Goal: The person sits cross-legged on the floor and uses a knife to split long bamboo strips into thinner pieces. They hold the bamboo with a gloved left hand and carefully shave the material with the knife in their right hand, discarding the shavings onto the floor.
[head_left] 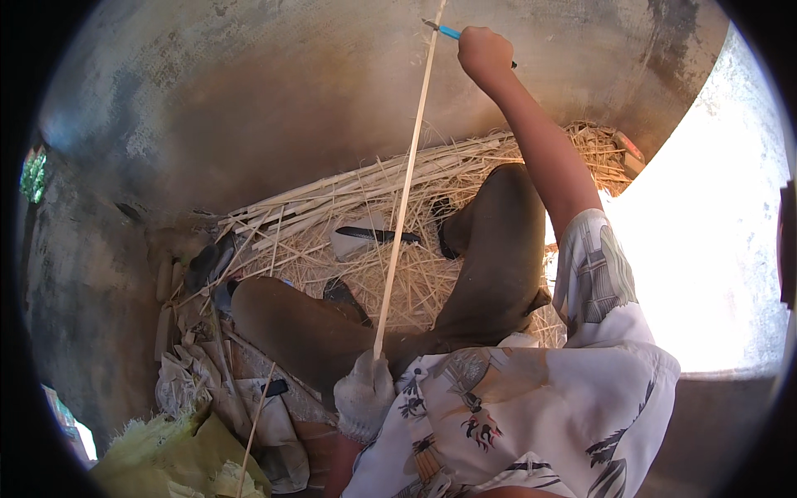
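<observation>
A long pale strip of split bamboo or cane (407, 183) runs from my lap up toward the wall. My left hand (365, 394), in a whitish glove, is closed round its lower end close to my body. With the arm stretched far ahead, my bare right hand (486, 55) grips a small knife with a blue handle (449, 32). The knife's blade lies across the strip near the top of the view. Whether the edge is cutting in cannot be made out.
Bundled pale strips (357, 178) and shavings (349, 282) cover the floor between my legs. A long black tool (378, 236) lies there. A stained wall (290, 91) rises ahead. Bricks (629, 153) sit at the far right; a yellow-green sack (178, 456) lies at the near left.
</observation>
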Demonstrator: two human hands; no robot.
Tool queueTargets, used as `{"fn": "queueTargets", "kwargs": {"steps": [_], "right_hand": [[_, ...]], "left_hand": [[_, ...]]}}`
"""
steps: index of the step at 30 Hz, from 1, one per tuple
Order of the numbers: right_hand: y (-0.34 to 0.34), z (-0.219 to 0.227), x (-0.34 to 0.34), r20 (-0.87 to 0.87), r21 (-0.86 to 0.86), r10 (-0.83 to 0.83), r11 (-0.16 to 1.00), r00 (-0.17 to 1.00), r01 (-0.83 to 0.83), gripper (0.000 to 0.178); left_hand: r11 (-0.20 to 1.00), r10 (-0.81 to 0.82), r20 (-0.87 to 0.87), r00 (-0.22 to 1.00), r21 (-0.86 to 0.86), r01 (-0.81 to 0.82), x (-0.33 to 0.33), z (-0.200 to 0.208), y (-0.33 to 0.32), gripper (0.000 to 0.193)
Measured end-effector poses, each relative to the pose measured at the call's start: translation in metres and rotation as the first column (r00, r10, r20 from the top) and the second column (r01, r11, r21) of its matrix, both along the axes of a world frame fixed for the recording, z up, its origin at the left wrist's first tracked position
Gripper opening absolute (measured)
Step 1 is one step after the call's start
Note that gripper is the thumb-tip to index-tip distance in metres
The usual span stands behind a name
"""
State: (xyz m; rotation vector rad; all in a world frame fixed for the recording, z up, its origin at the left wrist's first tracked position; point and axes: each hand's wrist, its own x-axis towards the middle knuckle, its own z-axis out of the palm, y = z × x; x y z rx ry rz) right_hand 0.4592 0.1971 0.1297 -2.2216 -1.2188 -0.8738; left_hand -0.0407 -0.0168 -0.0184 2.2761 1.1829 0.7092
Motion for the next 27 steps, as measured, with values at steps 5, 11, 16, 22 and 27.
{"fn": "queueTargets", "kwargs": {"steps": [5,11,16,22,27], "right_hand": [[-0.020,0.015,0.000,0.053,-0.076,0.009,0.997,0.999,-0.004,0.012],[-0.036,-0.013,-0.069,0.031,-0.315,0.257,0.920,0.966,-0.234,0.023],[-0.091,-0.076,-0.162,-0.176,-0.472,0.561,0.673,0.809,-0.569,0.025],[-0.125,-0.130,-0.246,-0.380,-0.335,0.508,0.703,0.773,-0.627,0.022],[-0.137,-0.130,-0.249,-0.447,-0.046,0.510,0.807,0.735,-0.588,0.021]], "left_hand": [[1.000,0.004,0.037,0.999,-0.026,-0.003,-0.025,-0.003,0.000,0.017],[0.979,0.050,0.184,0.982,-0.206,-0.012,0.003,0.021,0.002,0.023],[0.774,0.266,0.294,0.918,-0.632,-0.022,0.021,0.037,0.021,0.027],[0.957,0.230,0.221,0.948,-0.228,-0.179,0.033,0.037,0.039,0.028],[0.580,0.488,0.540,0.685,-0.788,0.208,0.020,0.050,0.044,0.025]]}}
